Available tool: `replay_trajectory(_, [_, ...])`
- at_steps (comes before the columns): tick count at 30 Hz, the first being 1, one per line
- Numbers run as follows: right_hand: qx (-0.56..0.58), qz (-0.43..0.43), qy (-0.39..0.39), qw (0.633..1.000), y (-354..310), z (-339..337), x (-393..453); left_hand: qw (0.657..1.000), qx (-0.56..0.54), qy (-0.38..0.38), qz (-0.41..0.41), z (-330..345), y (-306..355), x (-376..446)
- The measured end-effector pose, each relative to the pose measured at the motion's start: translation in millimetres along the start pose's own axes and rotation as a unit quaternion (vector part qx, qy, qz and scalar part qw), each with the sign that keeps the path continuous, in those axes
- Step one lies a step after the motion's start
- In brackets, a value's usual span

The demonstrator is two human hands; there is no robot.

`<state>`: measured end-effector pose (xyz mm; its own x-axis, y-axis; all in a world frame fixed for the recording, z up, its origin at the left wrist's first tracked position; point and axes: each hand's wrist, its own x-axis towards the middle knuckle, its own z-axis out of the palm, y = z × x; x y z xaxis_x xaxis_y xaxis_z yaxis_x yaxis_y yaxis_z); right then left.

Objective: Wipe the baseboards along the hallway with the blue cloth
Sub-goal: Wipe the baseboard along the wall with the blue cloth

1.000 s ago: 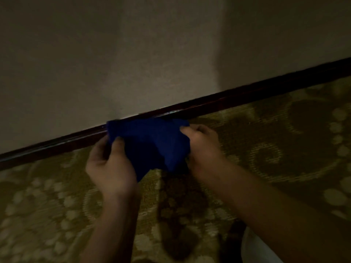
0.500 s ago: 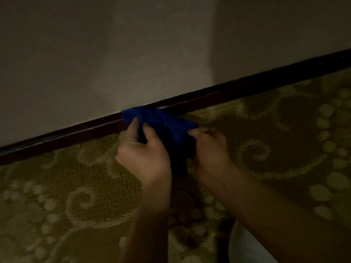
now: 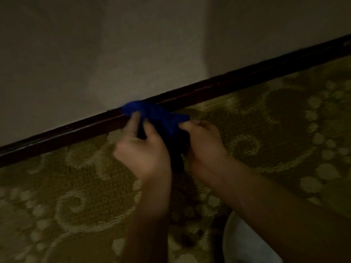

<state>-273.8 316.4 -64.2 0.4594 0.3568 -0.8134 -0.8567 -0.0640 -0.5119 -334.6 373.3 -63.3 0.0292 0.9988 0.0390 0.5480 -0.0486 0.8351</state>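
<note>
Only the head view here, so one pass. The cloth is bunched up now and its top edge sits right on the baseboard, about mid-frame where the dark strip meets the wall. The left hand has fingers curled round the left part of the cloth, pushing it up onto the board. The right hand pinches the right edge with thumb and fingers.

What just changed: a second ago the cloth was spread flat between both hands, just below the board over the carpet. Half a second ago it was already gathering. Now it's a tighter wad, and the left hand has slid right, close to the other one. The camera has also tipped a bit, so the board sits lower on the left.

My read: the folding part is done and the wipe is about to start. The board to the right looks untouched, though it's too dim to judge dust. A pale thing at bottom right; can't tell what.
</note>
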Motion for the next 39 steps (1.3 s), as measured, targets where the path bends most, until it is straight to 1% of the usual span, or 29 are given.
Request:
replay_trajectory(2, [-0.008, -0.012, 0.02, 1.0, -5.1, -4.7, 2.6, 0.998, 0.005, -0.041, 0.045, 11.6, 4.5, -13.5])
replay_trajectory(4, [-0.008, -0.016, 0.036, 0.999, -7.3, -13.2, 5.1, 0.997, 0.003, -0.059, 0.048, 9.0, 2.4, -8.1])
replay_trajectory(8, [0.012, 0.005, 0.0, 1.0, -4.6, -19.1, -3.3, 1.0, -0.022, -0.014, -0.015, -11.4, -11.4, 13.1])
replay_trajectory(9, [0.013, 0.007, -0.003, 1.0, -3.3, -17.2, -3.8, 1.0, -0.025, -0.008, -0.015, -8.4, -11.1, 11.0])
replay_trajectory(10, [0.012, 0.004, 0.007, 1.0, -3.3, -15.4, -4.1, 1.0, -0.016, -0.013, 0.005, -1.5, -6.6, 4.5])
replay_trajectory(11, [0.008, -0.005, 0.027, 1.0, -5.0, -15.5, -2.1, 0.999, -0.004, -0.034, 0.035, 8.7, 0.0, -5.0])
replay_trajectory(13, [0.015, -0.018, 0.069, 0.997, -12.3, -21.0, 4.0, 0.991, 0.007, -0.099, 0.085, 30.8, 14.4, -21.5])
replay_trajectory(15, [0.024, -0.022, 0.099, 0.995, -22.3, -32.3, 7.8, 0.987, -0.009, -0.133, 0.094, 44.0, 20.5, -26.4])
replay_trajectory(17, [0.025, -0.02, 0.105, 0.994, -25.8, -43.3, 7.3, 0.99, -0.032, -0.117, 0.075, 39.1, 18.2, -21.6])
replay_trajectory(19, [0.03, -0.012, 0.08, 0.996, -24.2, -47.5, 3.6, 0.996, -0.053, -0.06, 0.048, 26.4, 7.3, -11.4])
replay_trajectory(21, [0.035, -0.011, 0.044, 0.998, -19.5, -44.7, 1.4, 0.996, -0.087, -0.005, -0.004, 19.5, -1.6, -3.6])
replay_trajectory(22, [0.026, -0.019, 0.032, 0.999, -17.9, -42.4, 1.5, 0.994, -0.103, 0.011, -0.02, 22.4, -2.2, -3.7])
replay_trajectory(23, [0.01, -0.033, 0.032, 0.999, -17.9, -41.0, 2.0, 0.994, -0.109, 0.015, -0.017, 28.5, 1.3, -8.1])
replay_trajectory(25, [-0.014, -0.055, 0.054, 0.997, -23.0, -42.4, 5.1, 0.995, -0.096, 0.0, 0.029, 47.7, 16.6, -26.2])
replay_trajectory(26, [-0.009, -0.056, 0.068, 0.996, -27.2, -46.0, 6.9, 0.994, -0.095, -0.02, 0.051, 57.1, 24.8, -35.1])
replay_trajectory(27, [0.007, -0.05, 0.082, 0.995, -31.6, -51.3, 8.5, 0.992, -0.095, -0.046, 0.065, 65.3, 30.7, -41.6])
replay_trajectory(29, [0.049, -0.038, 0.092, 0.994, -38.0, -64.1, 10.0, 0.99, -0.098, -0.074, 0.066, 69.1, 32.3, -43.2])
replay_trajectory(31, [0.06, -0.035, 0.066, 0.995, -36.7, -71.3, 9.6, 0.993, -0.089, -0.07, 0.037, 47.8, 25.0, -35.9])
replay_trajectory(32, [0.062, -0.033, 0.042, 0.997, -33.3, -69.9, 9.7, 0.994, -0.089, -0.056, 0.004, 31.7, 16.9, -30.5])
replay_trajectory(33, [0.059, -0.032, 0.021, 0.998, -28.9, -64.2, 9.9, 0.993, -0.103, -0.035, -0.045, 14.2, 9.6, -23.5])
replay_trajectory(34, [0.053, -0.031, 0.007, 0.998, -23.7, -54.4, 10.5, 0.985, -0.131, -0.004, -0.115, -4.3, 0.5, -14.3])
replay_trajectory(35, [0.036, -0.031, -0.006, 0.999, -18.7, -41.6, 9.7, 0.964, -0.17, 0.023, -0.203, -21.5, -9.7, -4.5])
replay_trajectory(36, [0.004, -0.031, -0.022, 0.999, -13.3, -26.6, 9.2, 0.931, -0.222, 0.031, -0.289, -35.4, -20.2, 4.8])
replay_trajectory(37, [-0.036, -0.03, -0.04, 0.998, -7.9, -12.0, 8.8, 0.891, -0.271, 0.016, -0.365, -45.9, -26.2, 12.4])
replay_trajectory(38, [-0.068, -0.025, -0.052, 0.996, -4.0, 1.5, 7.6, 0.855, -0.304, -0.007, -0.421, -49.7, -29.7, 18.5])
replay_trajectory(39, [-0.085, -0.018, -0.053, 0.995, -1.5, 12.4, 8.8, 0.83, -0.322, -0.03, -0.455, -46.2, -33.2, 26.0])
